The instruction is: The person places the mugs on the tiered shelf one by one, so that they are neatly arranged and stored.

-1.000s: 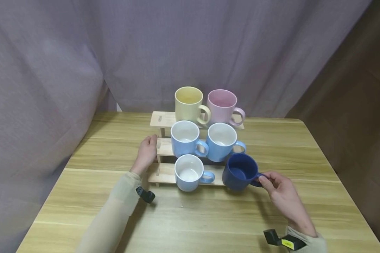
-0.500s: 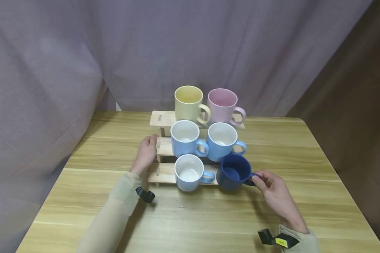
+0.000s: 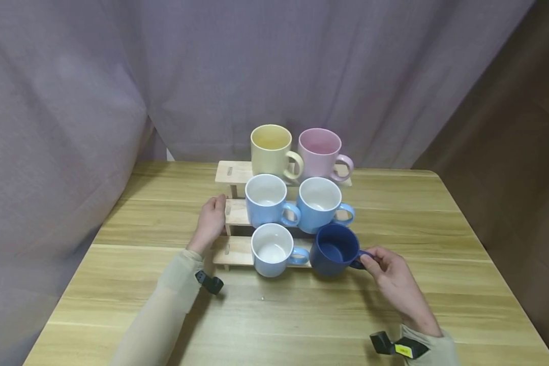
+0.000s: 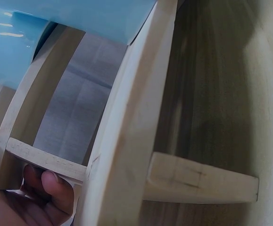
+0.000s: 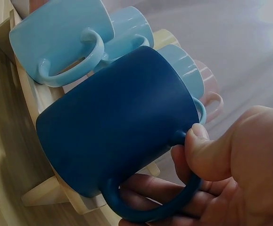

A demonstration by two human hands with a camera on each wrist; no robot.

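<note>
My right hand (image 3: 395, 284) holds a dark blue mug (image 5: 117, 117) by its handle, thumb on top and fingers around the loop. The mug is upright at the right end of the lowest step of a three-step wooden rack (image 3: 238, 249). To its left on that step stands a light blue mug (image 3: 270, 259). My left hand (image 3: 210, 221) grips the left side of the rack at the middle step; in the left wrist view its fingers (image 4: 56, 188) curl under a wooden side bar (image 4: 46, 160).
Two more light blue mugs, left (image 3: 263, 211) and right (image 3: 315, 216), stand on the middle step. A yellow mug (image 3: 267, 157) and a pink mug (image 3: 317, 162) stand on the top step. The wooden table (image 3: 265, 325) meets a grey curtain (image 3: 274, 66) behind.
My right hand has moved left with the dark blue mug, bringing it closer to the light blue mug on the lowest step. The left hand keeps its place on the rack.
</note>
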